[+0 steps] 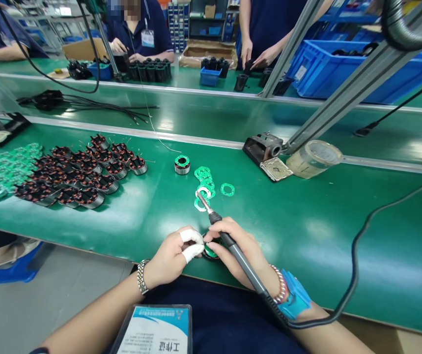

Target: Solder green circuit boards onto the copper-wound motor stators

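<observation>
At the table's near edge lies a motor stator point(211, 251) with a green ring board on top, partly hidden by my fingers. My left hand point(172, 253), white covers on thumb and forefinger, pinches at the stator's left side. A soldering iron point(240, 259) rests in my right hand point(251, 248), its tip pointing up and away over the loose ring boards. The thumb and fingertips of that hand also touch the stator's board. Just beyond lie several green ring boards point(204, 181), one more ring board point(227, 189) to their right, and a board-topped stator point(182, 165).
Many wound stators point(81, 172) and stacked green boards point(15, 167) cover the left side. A soldering iron stand point(264, 147) and a plastic tub point(314, 158) stand right. The iron's cable point(354, 265) loops at right. Solder wire point(154, 125) hangs down; co-workers sit opposite.
</observation>
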A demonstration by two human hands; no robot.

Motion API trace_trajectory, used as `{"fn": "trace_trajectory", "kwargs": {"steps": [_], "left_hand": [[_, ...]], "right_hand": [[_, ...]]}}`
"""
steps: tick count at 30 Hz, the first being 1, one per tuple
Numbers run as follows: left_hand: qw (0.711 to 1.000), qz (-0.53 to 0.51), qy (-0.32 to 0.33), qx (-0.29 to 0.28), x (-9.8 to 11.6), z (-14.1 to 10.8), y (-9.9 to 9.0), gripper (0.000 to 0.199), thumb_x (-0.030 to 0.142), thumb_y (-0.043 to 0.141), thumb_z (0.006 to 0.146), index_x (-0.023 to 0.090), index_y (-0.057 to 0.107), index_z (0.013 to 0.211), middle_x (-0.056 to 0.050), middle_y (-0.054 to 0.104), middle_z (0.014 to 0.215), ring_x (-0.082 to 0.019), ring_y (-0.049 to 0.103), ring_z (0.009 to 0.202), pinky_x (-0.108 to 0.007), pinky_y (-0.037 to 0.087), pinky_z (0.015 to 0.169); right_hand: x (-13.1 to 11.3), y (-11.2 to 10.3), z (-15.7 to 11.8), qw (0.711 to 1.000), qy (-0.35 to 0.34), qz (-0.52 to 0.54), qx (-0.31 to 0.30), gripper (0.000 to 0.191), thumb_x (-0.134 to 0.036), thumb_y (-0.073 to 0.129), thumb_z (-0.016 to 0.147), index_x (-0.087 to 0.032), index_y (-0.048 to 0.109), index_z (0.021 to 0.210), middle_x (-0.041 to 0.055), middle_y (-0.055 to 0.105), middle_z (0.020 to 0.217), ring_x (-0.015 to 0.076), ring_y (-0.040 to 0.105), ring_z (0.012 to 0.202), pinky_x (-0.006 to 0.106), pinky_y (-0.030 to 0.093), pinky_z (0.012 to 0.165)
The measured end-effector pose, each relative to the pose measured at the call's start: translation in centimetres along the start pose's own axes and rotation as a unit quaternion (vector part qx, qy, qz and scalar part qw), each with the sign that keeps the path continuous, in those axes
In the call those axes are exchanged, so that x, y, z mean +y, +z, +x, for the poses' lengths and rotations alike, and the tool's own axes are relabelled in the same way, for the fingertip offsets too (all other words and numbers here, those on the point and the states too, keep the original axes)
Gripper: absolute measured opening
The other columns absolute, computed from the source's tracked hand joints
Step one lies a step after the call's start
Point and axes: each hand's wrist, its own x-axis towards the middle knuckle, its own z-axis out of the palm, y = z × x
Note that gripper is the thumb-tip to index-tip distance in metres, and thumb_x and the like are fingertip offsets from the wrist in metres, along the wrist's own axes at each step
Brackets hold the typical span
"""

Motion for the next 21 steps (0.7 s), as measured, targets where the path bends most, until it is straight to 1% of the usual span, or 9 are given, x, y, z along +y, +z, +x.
{"fn": "trace_trajectory", "kwargs": {"steps": [5,8,13,15,18,21], "left_hand": [[1.000,-0.006,-0.002,0.005,-0.1,0.0,0.0,0.012,0.025,0.051,0.080,0.018,0.052,0.071,-0.001,0.054,0.071,-0.015,0.052,0.069,-0.027,0.043,0.070],[0.999,-0.039,-0.025,0.008,-0.2,-0.1,0.2,0.012,0.028,0.053,0.079,0.018,0.052,0.073,0.000,0.054,0.070,-0.015,0.052,0.068,-0.027,0.042,0.069],[0.994,-0.086,-0.064,0.023,0.2,-0.1,0.4,0.014,0.029,0.052,0.079,0.017,0.050,0.072,0.001,0.054,0.065,-0.013,0.051,0.064,-0.026,0.042,0.067],[0.993,-0.091,-0.071,0.028,0.6,0.1,0.4,0.015,0.029,0.052,0.078,0.017,0.049,0.070,0.001,0.053,0.064,-0.013,0.050,0.063,-0.026,0.041,0.066],[0.991,-0.096,-0.083,0.033,1.0,0.3,0.5,0.016,0.030,0.052,0.077,0.018,0.047,0.067,0.002,0.051,0.060,-0.012,0.049,0.060,-0.025,0.040,0.063],[0.990,-0.100,-0.091,0.044,1.2,0.5,0.5,0.016,0.029,0.052,0.075,0.018,0.046,0.066,0.003,0.050,0.057,-0.012,0.049,0.058,-0.025,0.039,0.061]], "right_hand": [[0.1,0.6,0.1,1.000,-0.008,0.002,0.007,0.023,-0.013,0.051,0.080,-0.023,0.047,0.100,0.0015,0.060,0.076,0.0158,0.057,0.074,0.027,0.049,0.064],[0.3,1.1,-0.2,1.000,0.001,-0.009,0.027,0.024,-0.011,0.049,0.080,-0.023,0.045,0.101,0.0002,0.058,0.073,0.0150,0.055,0.070,0.026,0.048,0.063],[0.4,1.7,-0.5,0.997,-0.020,-0.051,0.052,0.015,-0.010,0.049,0.080,-0.022,0.047,0.090,0.0000,0.054,0.070,0.0149,0.051,0.067,0.026,0.047,0.061],[0.3,1.5,-0.6,0.997,-0.023,-0.063,0.050,0.014,-0.012,0.050,0.080,-0.022,0.048,0.091,0.0010,0.055,0.073,0.0152,0.052,0.068,0.027,0.047,0.061],[0.1,0.7,-0.8,0.996,-0.004,-0.067,0.053,0.019,-0.016,0.055,0.079,-0.021,0.050,0.096,0.0031,0.058,0.079,0.0160,0.055,0.071,0.028,0.049,0.064],[-0.2,-0.3,-1.3,0.994,0.008,-0.071,0.081,0.014,-0.014,0.057,0.078,-0.021,0.053,0.089,0.0025,0.059,0.076,0.0150,0.055,0.067,0.027,0.048,0.062]]}}
